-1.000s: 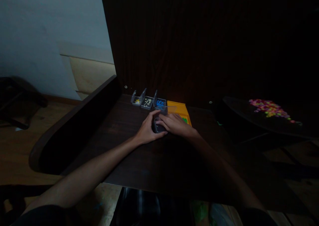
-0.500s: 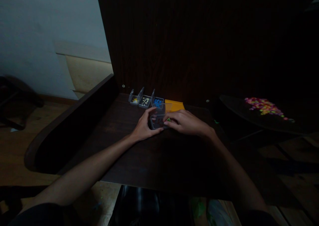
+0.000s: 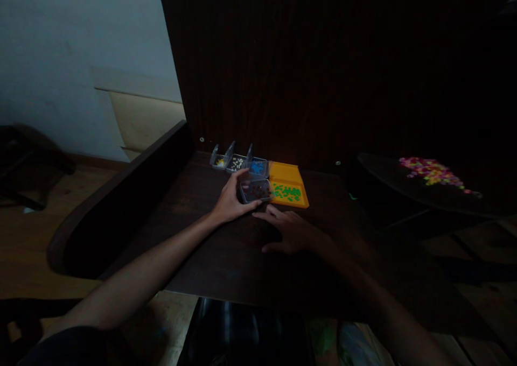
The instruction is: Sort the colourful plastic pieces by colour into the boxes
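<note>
A small clear plastic box (image 3: 255, 200) with dark reddish bits inside sits on the dark table. Its left side is in the grip of my left hand (image 3: 231, 200), thumb along the front and fingers at the back. Just in front of the box, my right hand (image 3: 288, 230) hovers low over the tabletop, fingers apart, with nothing visible in them. To the box's right lies an open yellow case (image 3: 305, 198), its bottom strewn with small green pieces (image 3: 287, 192). A faint dark patch under my right fingers is too dim to make out.
Behind stand open clear boxes with yellow pieces (image 3: 220, 162), pale pieces (image 3: 237, 164) and blue pieces (image 3: 257, 167). A dark panel (image 3: 258, 75) rises at the back, and a raised side board (image 3: 117, 199) edges the left. Colourful beads (image 3: 434, 173) lie on a surface at right.
My right hand has drawn back from over the clear box toward me and opened; the green piece it pinched is gone from its fingers. The yellow case's green pieces now show.
</note>
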Demonstrator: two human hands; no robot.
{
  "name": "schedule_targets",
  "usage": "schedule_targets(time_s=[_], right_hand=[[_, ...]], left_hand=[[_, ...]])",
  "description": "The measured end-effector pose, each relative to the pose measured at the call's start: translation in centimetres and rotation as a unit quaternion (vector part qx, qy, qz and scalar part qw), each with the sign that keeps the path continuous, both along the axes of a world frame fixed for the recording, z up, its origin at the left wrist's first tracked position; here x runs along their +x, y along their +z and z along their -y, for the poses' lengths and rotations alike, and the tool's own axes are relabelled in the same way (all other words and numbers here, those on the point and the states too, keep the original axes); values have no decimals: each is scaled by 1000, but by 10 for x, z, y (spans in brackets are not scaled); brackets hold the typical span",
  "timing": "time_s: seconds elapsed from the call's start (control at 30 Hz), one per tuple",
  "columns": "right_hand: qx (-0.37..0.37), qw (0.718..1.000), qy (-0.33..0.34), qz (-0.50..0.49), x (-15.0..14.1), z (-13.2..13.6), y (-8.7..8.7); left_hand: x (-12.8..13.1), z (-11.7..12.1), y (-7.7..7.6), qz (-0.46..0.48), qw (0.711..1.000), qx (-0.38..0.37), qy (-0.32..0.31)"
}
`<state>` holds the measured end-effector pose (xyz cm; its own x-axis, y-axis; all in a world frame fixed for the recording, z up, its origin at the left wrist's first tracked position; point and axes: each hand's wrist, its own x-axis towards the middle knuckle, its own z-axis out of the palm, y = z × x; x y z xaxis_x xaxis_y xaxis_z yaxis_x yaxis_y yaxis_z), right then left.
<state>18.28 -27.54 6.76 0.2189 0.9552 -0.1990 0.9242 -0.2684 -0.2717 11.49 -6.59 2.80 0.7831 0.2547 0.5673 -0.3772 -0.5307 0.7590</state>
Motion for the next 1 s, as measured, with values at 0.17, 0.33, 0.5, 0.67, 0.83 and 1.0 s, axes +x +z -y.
schedule_targets(time_s=[0.17, 0.33, 0.5, 0.67, 0.83, 1.0], right_hand=[[-6, 999, 11, 53, -4, -10, -9], [13, 995, 14, 93, -5, -15, -17], [20, 994, 9, 104, -6, -15, -18], [30, 994, 10, 107, -6, -15, -19], [47, 993, 14, 107, -4, -11, -22], [87, 993, 34, 70, 1, -1, -20]], left_hand=[[0, -2, -2, -7, 1000, 20, 6], [0, -2, -1, -2, 1000, 25, 9], [0, -5, 0, -7, 999, 29, 27], [0, -10, -1, 2, 998, 40, 37], [0, -10, 1, 6, 998, 50, 44], [0, -8, 2, 7, 999, 36, 34]])
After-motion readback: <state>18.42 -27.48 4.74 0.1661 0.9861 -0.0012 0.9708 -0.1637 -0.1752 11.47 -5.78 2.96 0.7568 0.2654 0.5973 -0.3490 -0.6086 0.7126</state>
